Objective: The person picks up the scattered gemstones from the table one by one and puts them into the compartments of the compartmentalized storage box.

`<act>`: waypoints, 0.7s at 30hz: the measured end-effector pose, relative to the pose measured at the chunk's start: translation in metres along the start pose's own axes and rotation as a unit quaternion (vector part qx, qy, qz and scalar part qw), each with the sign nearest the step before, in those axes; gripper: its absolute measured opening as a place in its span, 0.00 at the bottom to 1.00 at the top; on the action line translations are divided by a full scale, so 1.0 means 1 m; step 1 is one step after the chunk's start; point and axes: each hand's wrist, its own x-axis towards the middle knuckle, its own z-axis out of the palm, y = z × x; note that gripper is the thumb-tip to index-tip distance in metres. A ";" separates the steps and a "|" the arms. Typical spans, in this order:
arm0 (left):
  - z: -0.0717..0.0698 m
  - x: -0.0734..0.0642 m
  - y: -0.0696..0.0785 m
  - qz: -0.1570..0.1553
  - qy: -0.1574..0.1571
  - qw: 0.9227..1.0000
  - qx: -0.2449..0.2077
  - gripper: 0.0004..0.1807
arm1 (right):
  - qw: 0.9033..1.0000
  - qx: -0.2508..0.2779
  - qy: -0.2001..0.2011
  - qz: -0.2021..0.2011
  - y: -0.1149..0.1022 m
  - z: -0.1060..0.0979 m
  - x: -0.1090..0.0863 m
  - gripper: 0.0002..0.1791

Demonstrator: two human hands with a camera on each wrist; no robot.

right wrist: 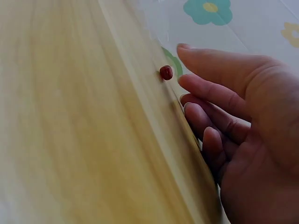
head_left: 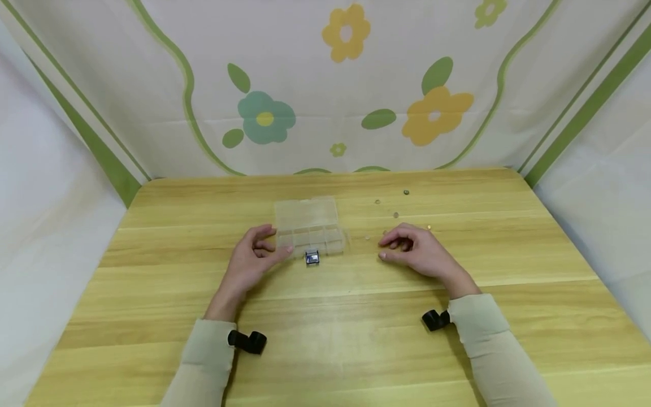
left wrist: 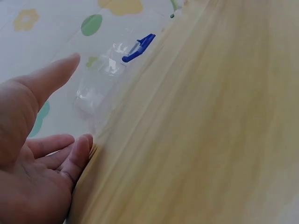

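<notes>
A clear plastic compartment box (head_left: pixel 310 237) lies on the table with its lid (head_left: pixel 306 212) raised at the back. One blue-framed compartment flap (head_left: pixel 312 258) juts from its front edge; the left wrist view also shows this blue flap (left wrist: pixel 139 48). At the box's left end is my left hand (head_left: pixel 254 257), thumb by the front corner and fingers by the side, the thumb spread apart from the fingers. My right hand (head_left: pixel 419 251) rests at the table, right of the box, fingers loosely bent and holding nothing. A small dark red bead (right wrist: pixel 166 72) sits just beyond its fingertips.
Several small pieces lie scattered right of the box, among them a dark ring-like one (head_left: pixel 406 192), a pale one (head_left: pixel 377 202), a greyish one (head_left: pixel 396 215) and a gold one (head_left: pixel 429 227). A flowered curtain (head_left: pixel 315 147) hangs along the table's back edge.
</notes>
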 end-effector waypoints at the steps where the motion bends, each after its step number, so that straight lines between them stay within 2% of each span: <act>1: 0.000 0.000 0.000 0.005 -0.004 1.000 0.001 0.46 | 1.000 -0.003 -0.001 -0.002 0.000 0.000 0.000 0.14; 4: 0.000 0.001 -0.001 0.015 -0.010 1.000 0.011 0.49 | 1.000 -0.011 -0.002 -0.007 0.000 0.000 -0.001 0.14; 8: 0.004 0.002 -0.002 0.022 -0.003 0.999 0.031 0.50 | 1.000 -0.019 -0.002 -0.005 0.000 0.001 -0.001 0.13; 13: 0.007 0.003 -0.002 0.031 0.007 0.998 0.044 0.47 | 1.000 -0.023 0.000 -0.004 0.000 0.003 0.000 0.06; 21: 0.010 0.003 -0.002 0.038 0.012 0.998 0.058 0.45 | 1.000 -0.017 0.004 0.003 -0.001 0.004 -0.001 0.05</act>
